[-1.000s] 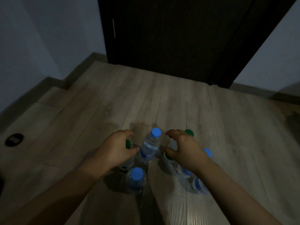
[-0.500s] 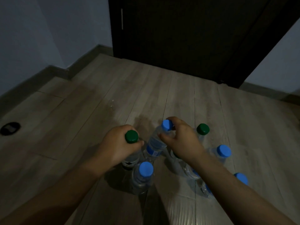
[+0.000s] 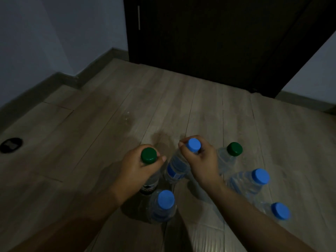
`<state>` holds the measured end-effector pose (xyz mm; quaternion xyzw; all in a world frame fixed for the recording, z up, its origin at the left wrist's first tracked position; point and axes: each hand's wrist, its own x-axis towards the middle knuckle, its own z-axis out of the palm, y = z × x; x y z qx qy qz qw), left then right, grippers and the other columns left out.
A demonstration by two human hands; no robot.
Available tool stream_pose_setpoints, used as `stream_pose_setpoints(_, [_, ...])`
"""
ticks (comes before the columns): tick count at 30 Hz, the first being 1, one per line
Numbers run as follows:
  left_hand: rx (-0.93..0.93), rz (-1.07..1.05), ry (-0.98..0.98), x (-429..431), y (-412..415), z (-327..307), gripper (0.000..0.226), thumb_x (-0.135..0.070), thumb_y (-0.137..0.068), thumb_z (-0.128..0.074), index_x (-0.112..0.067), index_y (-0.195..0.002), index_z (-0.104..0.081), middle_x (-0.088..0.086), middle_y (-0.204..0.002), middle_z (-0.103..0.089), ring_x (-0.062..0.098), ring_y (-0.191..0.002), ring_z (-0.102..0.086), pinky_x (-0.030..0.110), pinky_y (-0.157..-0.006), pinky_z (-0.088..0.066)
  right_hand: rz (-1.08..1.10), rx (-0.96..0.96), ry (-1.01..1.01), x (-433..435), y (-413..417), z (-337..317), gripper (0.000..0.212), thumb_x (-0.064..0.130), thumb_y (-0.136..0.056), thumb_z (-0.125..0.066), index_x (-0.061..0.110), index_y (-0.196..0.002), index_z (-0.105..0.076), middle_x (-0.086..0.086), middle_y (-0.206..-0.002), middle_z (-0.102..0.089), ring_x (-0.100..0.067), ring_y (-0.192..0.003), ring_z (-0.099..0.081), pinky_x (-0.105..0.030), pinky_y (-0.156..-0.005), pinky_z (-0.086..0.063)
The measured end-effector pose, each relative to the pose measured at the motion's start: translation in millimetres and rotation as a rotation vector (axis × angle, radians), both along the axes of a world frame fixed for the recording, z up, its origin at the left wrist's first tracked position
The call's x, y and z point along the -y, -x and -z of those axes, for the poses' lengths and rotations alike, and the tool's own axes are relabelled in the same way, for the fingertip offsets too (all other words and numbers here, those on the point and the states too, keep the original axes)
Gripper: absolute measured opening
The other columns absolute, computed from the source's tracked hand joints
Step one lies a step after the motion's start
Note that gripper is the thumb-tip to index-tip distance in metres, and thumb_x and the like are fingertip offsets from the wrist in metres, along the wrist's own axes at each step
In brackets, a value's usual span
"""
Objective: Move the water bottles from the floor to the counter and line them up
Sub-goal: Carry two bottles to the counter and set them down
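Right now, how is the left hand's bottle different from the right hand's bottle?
The green-capped bottle in the left hand has a green cap; the blue-capped bottle in the right hand has a blue one. The green-capped bottle's label is dark, the blue-capped bottle's is blue. The left hand hides most of the green-capped bottle; the blue-capped bottle's body shows. Both are clear, gripped by the neck.

Single view: your head camera. Sits high over floor (image 3: 87, 142), faces forward, tilts steeply down. Wide lens: takes in floor from bottom edge up to door (image 3: 218, 42). Near field, low centre: left grip (image 3: 138, 170) on green-cap bottle (image 3: 149, 155), right grip (image 3: 201, 160) on blue-cap bottle (image 3: 194, 146). Your arms (image 3: 263, 224) enter from bottom edge. Far field: door across top, wall (image 3: 54, 33) top left.
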<state>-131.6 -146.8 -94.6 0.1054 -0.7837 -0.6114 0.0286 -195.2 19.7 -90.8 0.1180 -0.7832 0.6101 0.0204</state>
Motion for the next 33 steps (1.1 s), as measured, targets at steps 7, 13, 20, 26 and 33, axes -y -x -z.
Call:
stream_pose_setpoints(7, [-0.016,-0.035,0.034,6,12,-33,0.015,-0.018,-0.083,-0.070,-0.014,-0.072,-0.060,-0.002,-0.065,-0.061,0.016,-0.066,-0.061,0.030,-0.065,-0.049,0.051,-0.022,0.054,-1,0,-34,0.009,0.004,-0.085,-0.064,0.004,-0.078,-0.059,-0.005,-0.069,-0.059,-0.008,-0.064,-0.055,-0.018,-0.059,-0.047])
stream_pose_setpoints(13, [-0.036,-0.067,-0.053,6,29,-122,0.025,-0.018,-0.082,-0.069,-0.013,-0.063,-0.055,0.003,-0.059,-0.054,0.013,-0.059,-0.053,0.026,-0.060,-0.046,0.059,0.009,0.010,-6,20,-126,0.013,0.002,-0.086,-0.063,0.003,-0.074,-0.058,-0.003,-0.063,-0.056,-0.008,-0.060,-0.053,-0.019,-0.059,-0.046])
stream_pose_setpoints(20, [-0.066,-0.120,-0.032,8,36,-302,0.031,-0.024,-0.080,-0.074,-0.008,-0.063,-0.053,-0.002,-0.053,-0.052,0.006,-0.052,-0.052,0.016,-0.051,-0.043,0.061,0.005,-0.025,-3,20,-320,0.015,0.006,-0.086,-0.064,0.005,-0.074,-0.057,-0.007,-0.067,-0.058,-0.007,-0.058,-0.053,-0.016,-0.057,-0.046])
stream_pose_setpoints(26, [-0.163,-0.083,-0.011,16,34,-513,0.034,-0.021,-0.081,-0.074,-0.018,-0.057,-0.050,-0.008,-0.049,-0.046,0.001,-0.046,-0.045,0.010,-0.046,-0.038,0.061,-0.047,0.009,1,11,-526,0.011,0.009,-0.087,-0.063,0.008,-0.077,-0.058,-0.009,-0.069,-0.059,-0.021,-0.063,-0.058,-0.023,-0.058,-0.050])
stream_pose_setpoints(33, [-0.323,-0.088,0.071,29,23,-784,0.035,-0.030,-0.080,-0.071,-0.003,-0.062,-0.058,0.013,-0.057,-0.058,0.016,-0.052,-0.056,0.025,-0.054,-0.046,0.040,-0.179,0.038,9,2,-793,0.010,0.015,-0.089,-0.062,0.009,-0.082,-0.058,-0.013,-0.076,-0.062,-0.026,-0.070,-0.062,-0.030,-0.063,-0.054])
